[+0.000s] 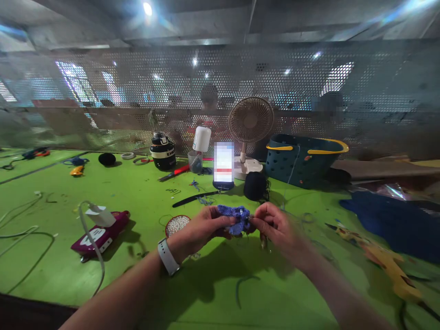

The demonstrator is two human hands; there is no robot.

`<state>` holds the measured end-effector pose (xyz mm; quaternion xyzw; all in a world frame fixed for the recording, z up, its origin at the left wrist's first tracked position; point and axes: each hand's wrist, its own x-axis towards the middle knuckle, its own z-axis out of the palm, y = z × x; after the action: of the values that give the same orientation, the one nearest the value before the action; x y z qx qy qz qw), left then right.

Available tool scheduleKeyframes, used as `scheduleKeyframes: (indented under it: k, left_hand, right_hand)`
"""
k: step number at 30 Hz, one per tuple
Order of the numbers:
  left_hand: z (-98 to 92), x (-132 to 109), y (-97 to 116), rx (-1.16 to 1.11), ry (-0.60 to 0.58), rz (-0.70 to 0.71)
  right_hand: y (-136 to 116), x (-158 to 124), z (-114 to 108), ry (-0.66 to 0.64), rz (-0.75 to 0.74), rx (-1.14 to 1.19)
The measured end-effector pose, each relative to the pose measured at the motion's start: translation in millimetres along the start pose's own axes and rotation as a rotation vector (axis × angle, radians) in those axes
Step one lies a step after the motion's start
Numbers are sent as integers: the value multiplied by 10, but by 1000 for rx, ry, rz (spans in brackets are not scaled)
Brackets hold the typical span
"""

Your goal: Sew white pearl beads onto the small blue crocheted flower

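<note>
Above the green table, my left hand [210,222] is closed on a small blue-purple crocheted piece [237,217], with the thumb on top of it. A shiny bit shows on the piece near its right side. My right hand [275,224] meets the right edge of the piece in a pinch of thumb and forefinger; what lies in the pinch is too small to make out. Just left of my left wrist sits a round red dish of white pearl beads [178,224]. A dark ball of yarn [255,185] rests beyond my hands.
A lit phone [223,162] stands ahead, with a fan [250,123] behind it. At the back right is a dark basket [299,165] with yellow handles. A purple power strip [99,236] with cables lies left, a yellow glue gun [388,261] and dark blue cloth [392,222] right.
</note>
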<state>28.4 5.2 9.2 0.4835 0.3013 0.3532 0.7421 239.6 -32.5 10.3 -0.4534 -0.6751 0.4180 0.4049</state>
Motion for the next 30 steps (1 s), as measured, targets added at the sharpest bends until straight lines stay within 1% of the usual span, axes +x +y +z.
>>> scheduleKeyframes:
  k: [4,7,9,12,13,14,16,17,18,20,22,27,30]
  left_hand:
    - [-3,-3,23,-1,22,44]
    - [5,2,32,-6,46,43]
    - [10,5,28,-5,56,46]
    - [19,3,26,-1,74,53]
    - [25,2,29,1,80,63]
    - [34,0,32,8,87,78]
    - [57,-2,37,32,118,123]
    - [71,-2,38,51,135,145]
    - [85,-3,36,71,151,159]
    - [110,-2,24,106,172,169]
    - [124,-1,6,128,184,163]
    - [121,-4,-19,184,201,123]
    - [118,-5,-3,241,199,79]
  right_hand:
    - [-33,-4,-40,112,-56,-132]
    - [-12,-15,-6,161,-93,-202]
    - [-12,-22,48,184,-133,-238]
    - [-49,-29,111,178,-197,-233]
    - [-62,-30,118,214,-228,-258]
    - [-72,-32,118,289,-274,-315]
    - [-72,-35,112,478,-414,-495]
    - [-62,-35,111,535,-490,-581]
    - [-46,-35,117,540,-558,-649]
    - [-8,-28,146,436,-641,-727]
    - [25,-12,189,349,-676,-771]
    - [28,20,255,326,-768,-938]
    - [-18,11,275,290,-779,-1061]
